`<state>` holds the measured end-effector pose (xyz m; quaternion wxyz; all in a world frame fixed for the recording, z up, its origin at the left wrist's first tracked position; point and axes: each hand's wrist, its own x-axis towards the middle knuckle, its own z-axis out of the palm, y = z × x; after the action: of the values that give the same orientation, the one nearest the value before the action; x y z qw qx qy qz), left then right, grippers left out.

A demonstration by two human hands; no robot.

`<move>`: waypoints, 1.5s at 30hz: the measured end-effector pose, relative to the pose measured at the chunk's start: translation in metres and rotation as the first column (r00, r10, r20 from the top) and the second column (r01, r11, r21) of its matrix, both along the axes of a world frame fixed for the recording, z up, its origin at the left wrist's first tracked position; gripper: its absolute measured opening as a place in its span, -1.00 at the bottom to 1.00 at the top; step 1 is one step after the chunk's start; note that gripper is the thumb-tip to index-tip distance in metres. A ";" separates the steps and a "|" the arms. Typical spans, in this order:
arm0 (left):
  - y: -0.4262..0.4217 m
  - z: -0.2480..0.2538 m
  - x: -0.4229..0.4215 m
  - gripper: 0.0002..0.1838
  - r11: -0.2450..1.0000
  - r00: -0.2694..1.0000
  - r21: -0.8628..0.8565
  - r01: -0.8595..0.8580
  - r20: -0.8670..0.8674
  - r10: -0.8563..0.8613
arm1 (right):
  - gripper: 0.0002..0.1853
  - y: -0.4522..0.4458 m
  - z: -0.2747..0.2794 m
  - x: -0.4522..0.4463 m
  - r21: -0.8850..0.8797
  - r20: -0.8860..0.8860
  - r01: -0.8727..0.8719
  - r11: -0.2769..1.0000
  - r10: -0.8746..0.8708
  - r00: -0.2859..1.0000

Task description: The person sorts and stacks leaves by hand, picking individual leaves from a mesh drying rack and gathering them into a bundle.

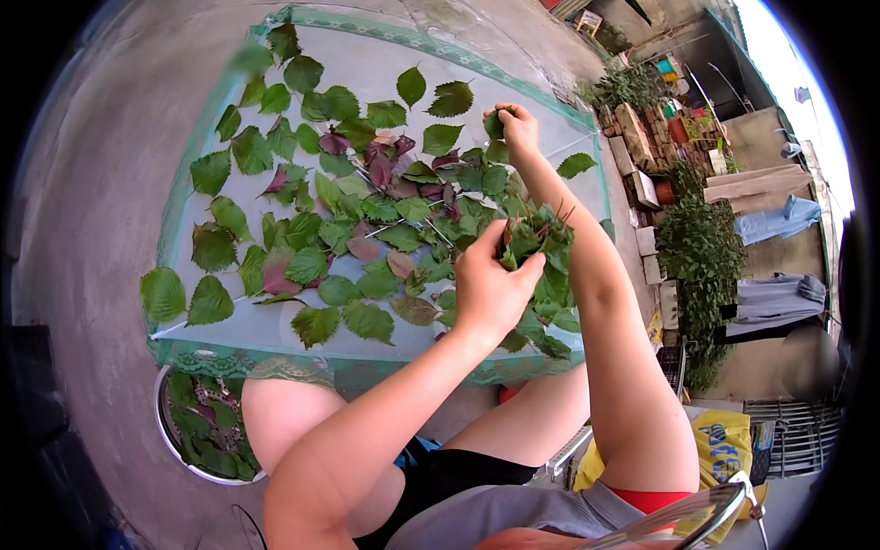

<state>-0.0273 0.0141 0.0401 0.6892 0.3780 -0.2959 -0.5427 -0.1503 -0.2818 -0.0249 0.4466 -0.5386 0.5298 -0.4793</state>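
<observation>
My left hand [490, 289] is closed around a bunch of perilla leaves [536, 240], their stems sticking up. Farther out, over the far right part of the net, my right hand [515, 126] pinches a single green perilla leaf [496, 123]. Beneath both hands spreads a pale mesh net cover [357, 50] with green lace edging. Loose perilla leaves [307, 264], mostly green and some purple, lie over it. They sit apart at the left and far side, and pile up in the middle and near my left hand.
A round metal-rimmed basin [165, 422] holding more leaves stands on the concrete floor [92, 229], by my left knee. To the right are a yellow bag [724, 449], bricks [632, 133], green plants [697, 266] and hanging clothes [779, 220]. Glasses [733, 495] show at the bottom right.
</observation>
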 end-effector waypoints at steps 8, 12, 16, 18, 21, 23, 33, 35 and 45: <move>0.008 -0.004 -0.010 -0.75 0.981 0.975 0.061 0.182 0.116 -0.189 | -0.79 -0.018 -0.005 -0.034 -0.158 -0.290 0.158 0.975 -0.198 0.936; 0.009 -0.003 -0.012 -0.73 0.980 0.977 0.064 0.190 0.091 -0.195 | -0.79 -0.026 -0.013 -0.042 -0.149 -0.265 0.188 0.971 -0.222 0.938; 0.009 -0.004 -0.009 -0.72 0.978 0.976 0.066 0.196 0.082 -0.201 | -0.81 -0.033 -0.023 -0.050 -0.194 -0.323 0.228 0.954 -0.281 0.904; 0.008 -0.007 -0.010 -0.72 0.980 0.977 0.063 0.188 0.092 -0.194 | -0.78 -0.036 -0.024 -0.053 -0.217 -0.359 0.238 0.947 -0.304 0.883; 0.008 -0.007 -0.008 -0.72 0.982 0.977 0.058 0.177 0.108 -0.182 | -0.79 -0.032 -0.021 -0.053 -0.214 -0.445 0.261 0.941 -0.332 0.832; 0.007 -0.007 -0.007 -0.72 0.983 0.977 0.057 0.174 0.116 -0.180 | -0.79 -0.020 -0.008 -0.046 -0.202 -0.492 0.286 0.937 -0.350 0.797; 0.001 -0.007 -0.006 -0.74 0.991 0.982 0.044 0.127 -0.145 -0.119 | -0.78 -0.009 -0.007 -0.037 -0.239 -0.406 0.253 0.938 -0.333 0.851; -0.002 -0.006 -0.003 -0.72 0.988 0.959 0.049 0.149 -0.251 -0.133 | -0.78 0.025 0.011 -0.023 -0.143 -0.253 0.140 0.980 -0.173 0.952; -0.017 -0.005 0.008 -0.55 0.997 0.853 0.077 0.025 -0.522 0.019 | -0.74 0.209 0.071 0.004 0.164 0.295 -0.339 0.926 0.282 0.913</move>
<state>-0.0189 -0.0025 0.0349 0.7269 0.2439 -0.0762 -0.6374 -0.1463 -0.0729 0.0465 0.6392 -0.4962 0.4203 -0.4106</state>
